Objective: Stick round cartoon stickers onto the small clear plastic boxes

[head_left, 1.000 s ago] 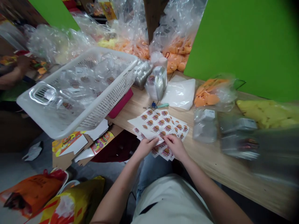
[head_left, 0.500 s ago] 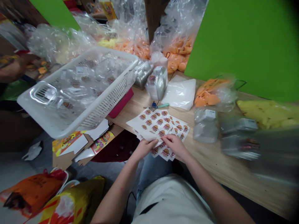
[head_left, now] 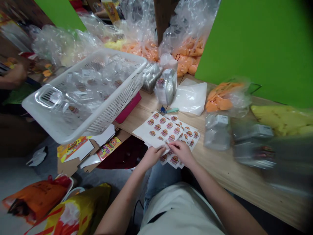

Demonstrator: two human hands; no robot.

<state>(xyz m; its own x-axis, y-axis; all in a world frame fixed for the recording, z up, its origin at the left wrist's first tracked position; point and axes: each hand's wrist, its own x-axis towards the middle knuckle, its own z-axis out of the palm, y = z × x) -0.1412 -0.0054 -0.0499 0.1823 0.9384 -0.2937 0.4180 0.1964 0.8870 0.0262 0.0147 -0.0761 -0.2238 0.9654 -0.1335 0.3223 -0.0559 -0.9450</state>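
Note:
A white sticker sheet [head_left: 156,129] printed with rows of cartoon burgers lies at the table's front edge, over more sheets of the same kind [head_left: 189,133]. Its near edge is bent back. My left hand [head_left: 153,157] is closed on that bent edge, thumb on top. Close beside it, my right hand [head_left: 183,151] pinches at a burger sticker on the fold; whether the sticker has come loose is hidden by the fingers. Just behind the sheets lie a blue-topped small item [head_left: 162,110] and a mint-green strip [head_left: 172,110].
To the left, a white plastic basket [head_left: 117,94] holds clear stickered boxes. Clear containers [head_left: 166,88] and white bags [head_left: 192,98] stand behind the sheets. Rightward are bagged orange pieces [head_left: 220,101], clear boxes [head_left: 216,132] and a yellow bag [head_left: 281,117]. Another person's arm [head_left: 14,76] shows far left.
The view has shifted slightly. The sheet's near edge is bent a little differently, and my right fingertips have moved slightly along the fold. Both hands keep their hold.

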